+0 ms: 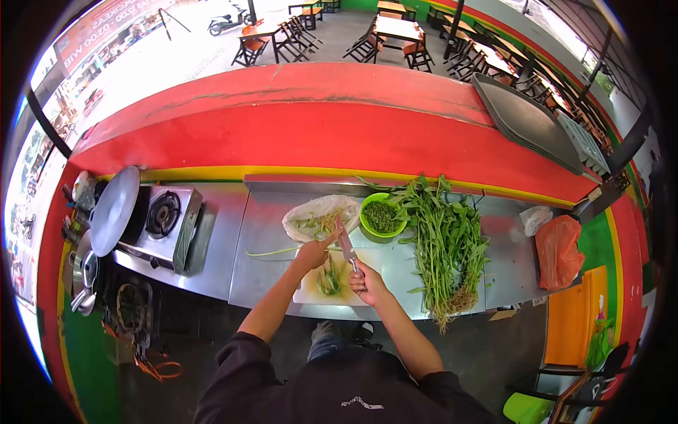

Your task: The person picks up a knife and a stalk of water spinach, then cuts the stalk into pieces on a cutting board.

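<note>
My right hand (367,283) is wrapped around the handle of a kitchen knife (346,244), its blade pointing away from me above the cutting board's far edge. Close by the blade, my left hand (316,254) has its fingers drawn together; what they hold, if anything, is too small to make out. Below both hands lies a white cutting board (311,290) bearing cut green leaves (330,277). Past my left hand is a clear plastic bag (300,212) with root and stem trimmings inside. A lime-green bowl (376,235) of chopped greens stands right of the bag.
A large bunch of leafy greens with roots (448,247) covers the counter's right part. Farther right sits an orange plastic bag (559,251). At left are a gas stove (161,219) and a big wok (115,210). A red ledge (296,127) with stacked trays (526,120) borders the back.
</note>
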Available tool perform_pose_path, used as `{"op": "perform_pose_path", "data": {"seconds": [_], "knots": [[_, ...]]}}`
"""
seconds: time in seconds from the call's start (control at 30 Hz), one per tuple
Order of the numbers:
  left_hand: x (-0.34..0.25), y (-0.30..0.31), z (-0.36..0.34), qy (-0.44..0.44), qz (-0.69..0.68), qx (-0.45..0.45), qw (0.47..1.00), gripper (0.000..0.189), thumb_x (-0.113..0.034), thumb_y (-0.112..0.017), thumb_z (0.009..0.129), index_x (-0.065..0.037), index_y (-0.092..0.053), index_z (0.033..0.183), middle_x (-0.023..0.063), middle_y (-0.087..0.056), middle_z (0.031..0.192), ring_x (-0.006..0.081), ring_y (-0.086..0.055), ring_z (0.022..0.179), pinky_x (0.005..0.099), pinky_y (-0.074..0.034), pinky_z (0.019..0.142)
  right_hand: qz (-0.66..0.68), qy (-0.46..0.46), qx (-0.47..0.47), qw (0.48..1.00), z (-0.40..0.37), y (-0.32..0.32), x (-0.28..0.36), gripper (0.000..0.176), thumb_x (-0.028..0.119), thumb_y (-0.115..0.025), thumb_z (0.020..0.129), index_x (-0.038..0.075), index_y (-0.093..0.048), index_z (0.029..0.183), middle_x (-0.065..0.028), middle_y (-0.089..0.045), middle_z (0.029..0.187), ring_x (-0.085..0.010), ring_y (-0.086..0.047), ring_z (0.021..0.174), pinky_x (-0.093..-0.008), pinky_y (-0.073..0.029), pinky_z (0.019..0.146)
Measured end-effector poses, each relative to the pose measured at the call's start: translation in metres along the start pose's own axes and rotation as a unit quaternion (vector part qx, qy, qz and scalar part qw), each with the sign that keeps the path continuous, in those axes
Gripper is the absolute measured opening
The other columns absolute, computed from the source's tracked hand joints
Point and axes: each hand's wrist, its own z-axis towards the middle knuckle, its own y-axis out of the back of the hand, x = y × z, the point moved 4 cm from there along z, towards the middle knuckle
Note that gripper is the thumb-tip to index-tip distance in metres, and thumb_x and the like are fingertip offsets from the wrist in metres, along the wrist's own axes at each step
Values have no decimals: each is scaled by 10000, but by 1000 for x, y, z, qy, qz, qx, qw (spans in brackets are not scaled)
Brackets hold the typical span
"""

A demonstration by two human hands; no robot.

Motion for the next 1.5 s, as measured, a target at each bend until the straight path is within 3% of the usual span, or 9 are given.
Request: {"op": "perform_pose_path", "data": {"seconds": [0.3, 0.5, 0.57, 0.9, 1.1, 1.2, 1.23, 1.3, 1.5], "knots": [[67, -7, 23, 92, -44, -67, 992, 952, -144, -618, 839, -322, -78, 1603, 272, -681, 801, 445, -684, 766, 539, -555, 708, -53, 36, -75, 995, 40, -20, -17, 173, 346, -546, 1030, 181, -510, 990, 44, -397, 668, -48, -318, 486, -209, -228, 424], [41, -7, -5, -88, -151, -1, 985, 951, -182, -632, 856, -325, -62, 1603, 280, -656, 737, 448, -667, 720, 540, -544, 685, -81, 71, -112, 988, 49, -29, -21, 207, 378, -483, 1059, 187, -480, 980, 44, -435, 675, -45, -333, 490, -202, -233, 429], [28, 3, -18, -89, -147, 30, 985, 961, -155, -640, 861, -306, -57, 1609, 150, -684, 712, 374, -670, 654, 483, -545, 667, -46, 62, -89, 993, 54, -28, -23, 224, 384, -486, 1058, 181, -466, 967, 40, -431, 672, -49, -330, 489, -199, -238, 422], [59, -13, -1, -13, -62, -6, 998, 1008, -151, -653, 845, -375, -11, 1590, 281, -676, 779, 449, -681, 737, 545, -560, 695, 15, 31, -49, 998, 53, -27, -38, 202, 371, -499, 1052, 176, -494, 1000, 42, -402, 667, -45, -324, 486, -188, -233, 398], [82, -18, 18, 31, -120, -87, 988, 958, -132, -627, 786, -230, -138, 1603, 265, -680, 774, 460, -664, 720, 539, -557, 681, -71, 61, -64, 994, 44, -27, -30, 246, 353, -514, 1045, 133, -578, 1136, 32, -467, 678, -50, -390, 502, -198, -301, 425], [66, 6, -6, -2, -209, -128, 970, 932, -133, -621, 791, -235, -170, 1600, 184, -649, 653, 414, -650, 645, 519, -546, 653, -560, 409, -233, 682, 49, -2, -12, 402, 255, -585, 991, 117, -611, 1367, -52, -623, 754, -189, -600, 598, -341, -484, 578], [59, 10, -15, 1, -207, -123, 971, 932, -133, -621, 791, -235, -170, 1600, 184, -649, 653, 414, -650, 645, 519, -546, 653, -557, 406, -234, 686, 42, -6, -12, 402, 255, -585, 991, 117, -611, 1367, -52, -623, 754, -189, -600, 598, -341, -484, 578], [38, 21, -24, -87, -208, -96, 969, 913, -125, -614, 803, -271, -186, 1597, 167, -646, 647, 404, -643, 623, 523, -538, 644, -723, 384, -285, 498, 29, -29, 0, 417, 198, -610, 947, 168, -611, 1363, -107, -633, 774, -290, -640, 640, -410, -506, 617], [27, 16, -23, -136, -130, 2, 982, 880, -133, -610, 823, -351, -212, 1576, 176, -660, 682, 404, -654, 641, 520, -546, 644, -760, 382, -260, 456, 28, -48, 2, 431, 194, -641, 915, 227, -629, 1345, -95, -628, 820, -315, -650, 700, -432, -515, 613]]}}
